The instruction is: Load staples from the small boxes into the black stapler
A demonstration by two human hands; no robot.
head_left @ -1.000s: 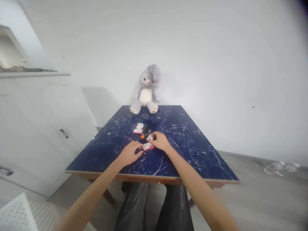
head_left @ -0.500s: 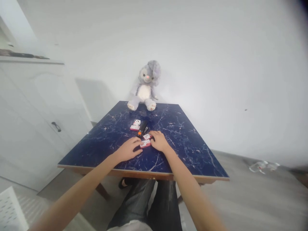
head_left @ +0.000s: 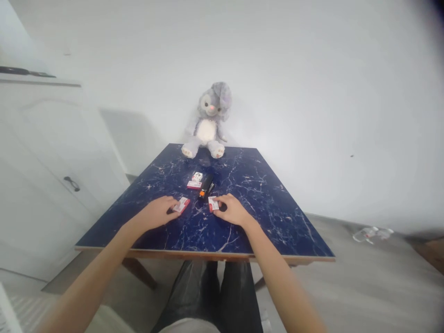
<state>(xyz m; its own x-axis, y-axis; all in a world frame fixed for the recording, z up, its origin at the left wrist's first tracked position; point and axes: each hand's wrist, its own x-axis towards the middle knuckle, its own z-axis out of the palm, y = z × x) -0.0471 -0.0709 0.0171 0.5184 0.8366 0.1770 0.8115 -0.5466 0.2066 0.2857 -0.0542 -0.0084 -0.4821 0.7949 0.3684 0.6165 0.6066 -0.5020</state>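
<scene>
My left hand (head_left: pixel 160 212) grips a small red and white box (head_left: pixel 182 204) by its left end, low over the blue marbled table (head_left: pixel 270 203). Pinched in my right hand (head_left: pixel 229 208) is a second red and white box (head_left: pixel 212 204), tilted differently from the first. Between and beyond the hands lies a black object with an orange part (head_left: pixel 204 187). To its left rest a red and white box (head_left: pixel 194 185) and, just behind that, a white box with dark marks (head_left: pixel 197 176). Print on the boxes is too small to read.
A grey plush rabbit (head_left: pixel 207 130) sits at the table's far edge against the wall. A white cabinet (head_left: pixel 45 152) stands to the left. Clear plastic items (head_left: pixel 373 235) lie on the floor at the right.
My hands have moved apart. The left one has carried its box to the left, and the right one now holds its box turned more upright in the picture. The view has shifted slightly.
</scene>
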